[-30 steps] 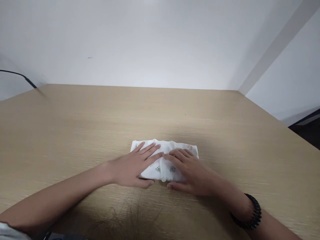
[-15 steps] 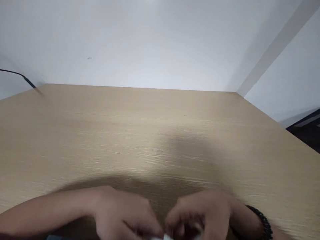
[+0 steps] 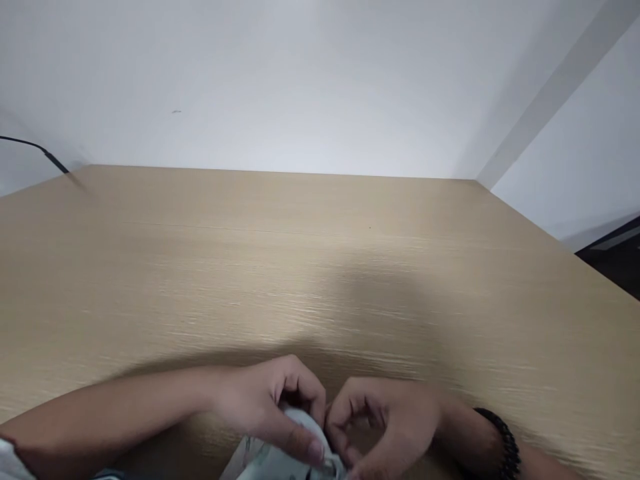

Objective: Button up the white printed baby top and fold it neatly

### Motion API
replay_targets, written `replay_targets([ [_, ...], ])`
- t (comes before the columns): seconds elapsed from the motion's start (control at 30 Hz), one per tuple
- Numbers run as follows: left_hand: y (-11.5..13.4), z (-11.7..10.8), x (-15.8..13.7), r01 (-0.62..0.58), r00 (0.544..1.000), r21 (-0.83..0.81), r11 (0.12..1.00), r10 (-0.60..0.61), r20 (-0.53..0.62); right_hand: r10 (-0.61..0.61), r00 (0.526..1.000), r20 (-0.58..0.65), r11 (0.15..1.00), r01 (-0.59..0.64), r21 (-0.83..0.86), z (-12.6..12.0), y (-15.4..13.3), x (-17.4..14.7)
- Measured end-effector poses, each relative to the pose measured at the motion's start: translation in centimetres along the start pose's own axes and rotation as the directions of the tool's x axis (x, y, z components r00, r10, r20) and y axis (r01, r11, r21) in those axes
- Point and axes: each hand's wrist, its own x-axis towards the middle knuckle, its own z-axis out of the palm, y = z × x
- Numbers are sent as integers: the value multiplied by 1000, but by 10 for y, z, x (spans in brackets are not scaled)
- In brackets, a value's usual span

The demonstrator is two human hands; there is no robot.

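Head view. The printed white cloth (image 3: 273, 463) lies at the bottom centre of the frame, cut off by its lower edge, so the direction of its long axis cannot be told. The left hand (image 3: 257, 405) is nearer: its grip is closed, thumb over the cloth and curled fingers behind the upper edge. The right hand (image 3: 403, 415) meets the cloth at its right-hand side, fingers bent; whether its grip pinches the fabric cannot be told. From both grips the cloth extends downward, nearer than the bare table (image 3: 240, 267) beyond.
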Motion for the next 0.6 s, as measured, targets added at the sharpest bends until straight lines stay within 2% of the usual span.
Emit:
replay_targets([
  [0.07,3,-2,1,-22,995,-73,997,14,-101,-24,991,-134,992,39,116,1,-4,0],
  [0.13,3,-5,3,-68,982,-136,988,42,-184,-75,959,-273,971,132,197,1,-6,3],
  [0.23,1,-11,6,-95,958,-171,981,43,-285,-133,856,-499,942,265,203,1,-9,7],
  [0.3,0,-14,7,-84,947,-160,984,29,-320,-125,787,-605,948,274,161,0,-10,8],
  [0.4,-3,-18,9,-76,939,-123,989,29,-343,-127,727,-675,977,207,39,-4,-8,7],
  [0.6,-10,-20,10,-64,938,-34,997,48,-344,-136,678,-722,991,107,-87,-4,-5,7],
])
